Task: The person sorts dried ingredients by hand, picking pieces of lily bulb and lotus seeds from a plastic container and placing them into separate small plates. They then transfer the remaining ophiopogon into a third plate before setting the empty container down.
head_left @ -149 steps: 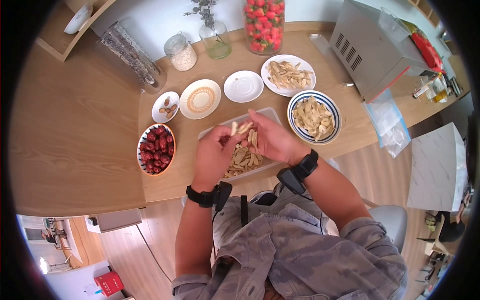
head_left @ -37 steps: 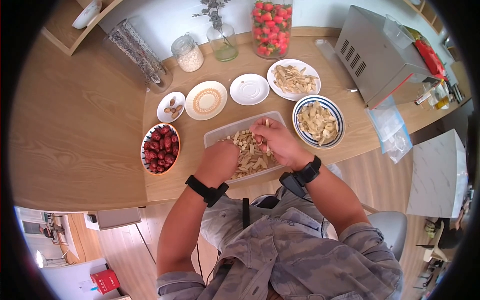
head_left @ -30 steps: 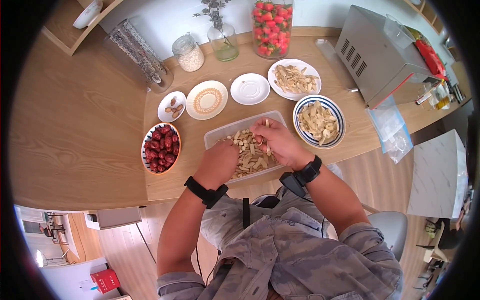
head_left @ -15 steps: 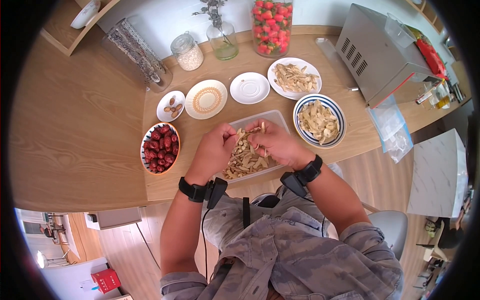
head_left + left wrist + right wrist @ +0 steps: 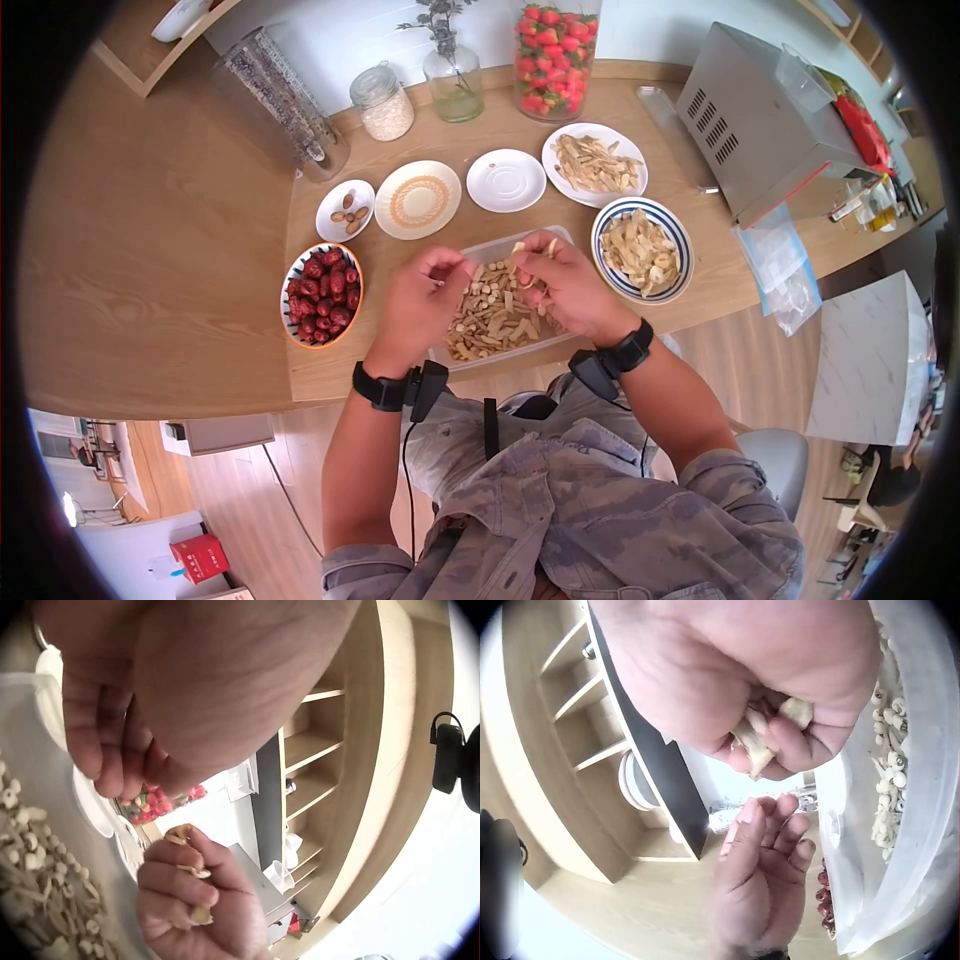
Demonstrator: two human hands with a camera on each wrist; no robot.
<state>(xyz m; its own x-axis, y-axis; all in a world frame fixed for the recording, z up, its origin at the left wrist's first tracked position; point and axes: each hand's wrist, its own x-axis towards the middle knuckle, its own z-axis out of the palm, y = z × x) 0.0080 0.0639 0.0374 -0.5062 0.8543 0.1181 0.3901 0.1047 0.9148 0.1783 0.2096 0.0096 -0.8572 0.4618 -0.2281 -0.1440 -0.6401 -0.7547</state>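
The left hand is over the left side of a translucent container, its fingers loosely bent, with nothing seen between them. In the right wrist view the left hand shows thumb and index close together. Pale dried slices stick out from the curled fingers of the right hand, held above the container's right part. The left wrist view shows the right hand gripping slices. Below both hands lie small pale rings and strips. The two hands are apart.
Left stands a bowl of red dates, behind it a small plate with several nuts. Two plates stand behind the container. Right are a plate of strips and a blue-rimmed bowl of slices. A grey appliance stands beyond.
From the container's pieces the left hand has risen to near the right hand, then drawn back leftward. The right hand keeps its grip on slices. The head view has shifted slightly.
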